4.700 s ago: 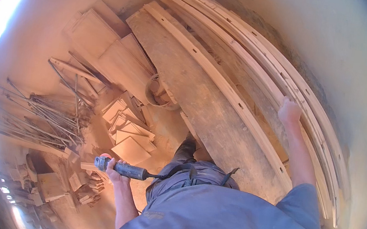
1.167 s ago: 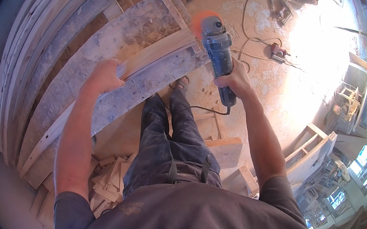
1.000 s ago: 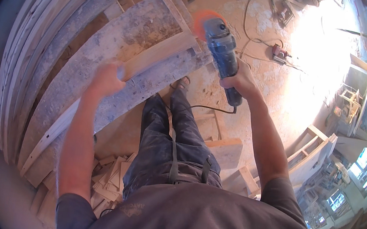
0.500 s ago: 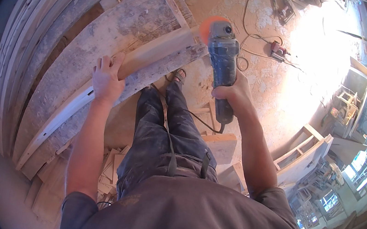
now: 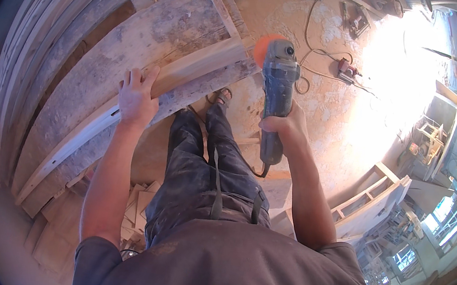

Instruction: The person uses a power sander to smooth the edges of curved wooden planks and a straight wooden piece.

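My right hand (image 5: 288,126) is wrapped round the handle of a dusty grey-blue angle grinder (image 5: 279,88). The grinder's orange disc (image 5: 264,49) faces left, just past the far end of a pale wooden board (image 5: 207,62), and looks apart from it. A cord runs from the grinder's near end towards my legs. My left hand (image 5: 138,97) grips the board partway along, its fingers over the top and far side. The long board lies along the near side of a worn, paint-stained workbench (image 5: 132,40). My palm hides part of the wood.
Long curved timbers (image 5: 41,31) are stacked beyond the bench at left. On the dusty floor lie a red power tool (image 5: 346,70) and its looping hose. Wood offcuts (image 5: 139,206) lie by my legs, and a wooden frame (image 5: 372,190) stands at right. Glare washes out the far right.
The grinder and my right hand have come slightly nearer to me. My left hand keeps its hold on the board. The whole view has shifted a little.
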